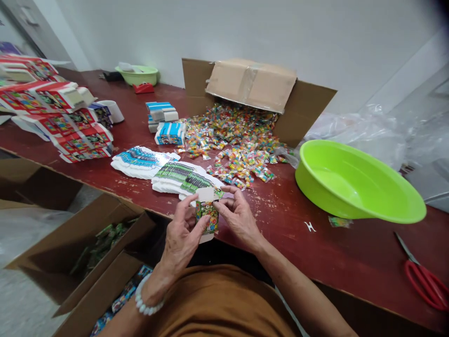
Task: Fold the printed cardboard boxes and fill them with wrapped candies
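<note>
A small printed box (207,214) is held between a person's two hands at the near edge of a red table (270,220), its long axis running away from the body. The left hand (182,238) grips its left side, thumb across the printed face. The right hand (242,217), fingers bent, sets its thumb at the upper right edge, nearer the raised far flap (206,194); whether it pinches cannot be told. Flat green cartons (185,177) lie just beyond.
</note>
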Available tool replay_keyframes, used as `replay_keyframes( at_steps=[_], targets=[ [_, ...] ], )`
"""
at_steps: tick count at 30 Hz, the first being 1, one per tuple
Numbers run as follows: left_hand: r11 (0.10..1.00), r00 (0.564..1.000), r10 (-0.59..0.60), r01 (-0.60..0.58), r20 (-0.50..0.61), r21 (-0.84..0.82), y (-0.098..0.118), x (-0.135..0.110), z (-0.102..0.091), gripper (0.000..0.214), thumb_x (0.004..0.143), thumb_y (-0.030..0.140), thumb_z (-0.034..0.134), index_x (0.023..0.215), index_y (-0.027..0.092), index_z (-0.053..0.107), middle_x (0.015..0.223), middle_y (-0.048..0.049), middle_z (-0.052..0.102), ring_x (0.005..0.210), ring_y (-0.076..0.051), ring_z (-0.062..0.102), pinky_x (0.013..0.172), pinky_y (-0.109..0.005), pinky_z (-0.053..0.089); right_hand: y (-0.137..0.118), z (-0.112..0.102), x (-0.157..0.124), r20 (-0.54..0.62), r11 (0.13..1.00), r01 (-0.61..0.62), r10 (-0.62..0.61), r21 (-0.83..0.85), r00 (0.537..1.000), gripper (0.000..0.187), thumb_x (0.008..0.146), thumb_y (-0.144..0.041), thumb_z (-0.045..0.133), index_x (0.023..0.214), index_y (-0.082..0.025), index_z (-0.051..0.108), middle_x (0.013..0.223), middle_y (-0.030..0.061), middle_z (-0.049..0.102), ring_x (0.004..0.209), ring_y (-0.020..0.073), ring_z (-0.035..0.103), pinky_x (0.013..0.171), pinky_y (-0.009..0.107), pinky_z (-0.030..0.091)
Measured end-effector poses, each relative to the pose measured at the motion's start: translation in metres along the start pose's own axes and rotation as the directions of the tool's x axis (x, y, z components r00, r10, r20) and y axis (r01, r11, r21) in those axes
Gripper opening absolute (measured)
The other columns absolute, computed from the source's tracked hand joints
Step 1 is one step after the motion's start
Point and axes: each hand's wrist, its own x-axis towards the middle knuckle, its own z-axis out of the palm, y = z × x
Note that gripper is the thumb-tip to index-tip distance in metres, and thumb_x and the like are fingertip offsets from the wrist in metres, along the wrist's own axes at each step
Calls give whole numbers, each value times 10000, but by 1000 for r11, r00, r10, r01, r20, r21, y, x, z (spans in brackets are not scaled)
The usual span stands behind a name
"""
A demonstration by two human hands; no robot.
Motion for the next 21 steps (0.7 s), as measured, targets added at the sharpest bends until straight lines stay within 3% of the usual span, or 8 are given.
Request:
replay_keyframes(
  at_steps=[4, 7, 11, 13, 16, 19, 21],
  targets=[
    [998, 998, -61, 60, 23, 20, 2, 0, -2, 454, 785, 361, 754, 1186, 212, 602, 968, -43, 745, 774, -189, 701, 680, -264, 554, 2, 2, 0, -6, 1000, 28, -28, 10, 1000, 250, 792, -407, 713, 917, -203, 643, 790, -11, 642, 732, 139, 583, 722, 269, 469],
    [995, 996, -88, 87, 17, 44, -1, 4, -5, 305, 794, 396, 738, 1025, 205, 678, 849, -16, 731, 728, -182, 667, 657, -250, 522, 2, -3, 4, 44, 995, -104, 104, -12, 994, 263, 763, -416, 748, 755, -172, 653, 718, -13, 621, 660, 120, 538, 670, 260, 447],
    [987, 1000, 2, -2, -3, 162, -8, 7, -8, 220, 832, 393, 696, 943, 204, 704, 868, -8, 719, 755, -171, 644, 701, -242, 498, 3, -10, 11, 135, 968, -231, 216, 100, 967, 357, 644, -361, 850, 885, -187, 652, 708, -39, 631, 621, 106, 555, 631, 242, 453],
    [985, 999, 24, -27, 22, 171, -11, 7, -8, 233, 845, 386, 686, 993, 208, 660, 852, -3, 718, 742, -159, 641, 694, -237, 493, 4, -11, 14, 176, 987, -156, 145, 48, 974, 352, 661, -366, 843, 912, -191, 669, 722, -32, 648, 656, 120, 583, 668, 258, 474],
    [998, 999, -51, 51, 2, 40, -10, 6, -5, 445, 800, 414, 745, 1128, 231, 505, 739, 38, 696, 646, -136, 632, 626, -221, 491, 6, -11, 13, 167, 989, 59, -35, -135, 985, 229, 759, -394, 777, 780, -180, 700, 759, 13, 674, 729, 152, 599, 728, 292, 485],
    [947, 963, -253, 266, 90, -180, -3, 5, -2, 588, 785, 538, 730, 1206, 243, 444, 760, 31, 703, 597, -146, 660, 586, -248, 528, 5, -8, 8, 107, 953, 187, -166, -237, 980, 193, 812, -384, 732, 780, -194, 721, 778, 29, 672, 747, 170, 601, 715, 297, 487],
    [864, 893, -389, 438, 225, -248, 1, 4, 0, 545, 826, 637, 625, 1142, 203, 526, 732, 0, 698, 516, -156, 651, 510, -264, 529, 3, -6, 4, 127, 921, 244, -215, -304, 968, 166, 848, -360, 698, 836, -200, 741, 800, 33, 674, 758, 170, 605, 716, 293, 485]
  ],
)
